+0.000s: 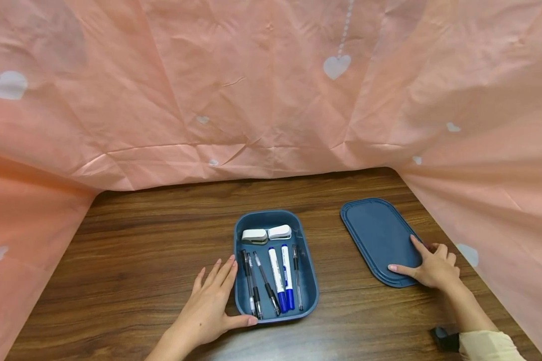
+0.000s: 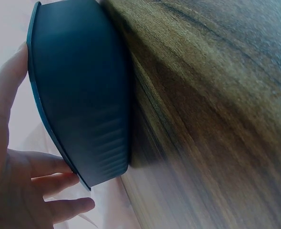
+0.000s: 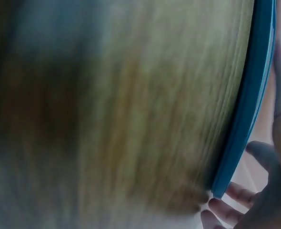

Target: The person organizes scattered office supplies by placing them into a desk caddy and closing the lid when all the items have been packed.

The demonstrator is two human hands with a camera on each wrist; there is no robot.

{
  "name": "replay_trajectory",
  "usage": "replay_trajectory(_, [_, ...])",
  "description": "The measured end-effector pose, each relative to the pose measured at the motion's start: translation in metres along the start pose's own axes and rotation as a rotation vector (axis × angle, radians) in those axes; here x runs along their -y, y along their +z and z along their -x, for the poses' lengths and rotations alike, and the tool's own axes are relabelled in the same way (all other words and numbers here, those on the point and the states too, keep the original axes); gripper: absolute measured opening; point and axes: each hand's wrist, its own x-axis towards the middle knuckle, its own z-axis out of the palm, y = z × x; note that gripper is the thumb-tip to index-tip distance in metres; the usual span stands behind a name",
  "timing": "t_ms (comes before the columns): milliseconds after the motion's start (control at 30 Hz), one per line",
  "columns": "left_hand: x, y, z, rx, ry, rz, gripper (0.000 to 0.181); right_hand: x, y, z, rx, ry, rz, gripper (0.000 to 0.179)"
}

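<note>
left hand (image 1: 210,306): fingers straight against the blue box (image 1: 309,281), at its 8 o'clock side
right hand (image 1: 433,268): thumb and forefinger spread on the lid (image 1: 375,235), lying at the box's 3 o'clock

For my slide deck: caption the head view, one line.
Left hand steadies a blue pen tray; right hand rests on its lid.
</note>
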Motion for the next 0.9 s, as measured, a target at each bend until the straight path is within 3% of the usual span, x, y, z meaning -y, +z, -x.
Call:
replay_trajectory(500, [0.0, -0.002, -0.001, 0.014, -0.001, 0.009, 0.115, -0.001, -0.003, -0.006, 0.01, -0.021, 0.049, 0.123])
replay_trajectory(900, [0.0, -0.001, -0.001, 0.012, 0.003, 0.002, 0.114, 0.001, -0.015, -0.016, 0.126, -0.019, 0.029, 0.132])
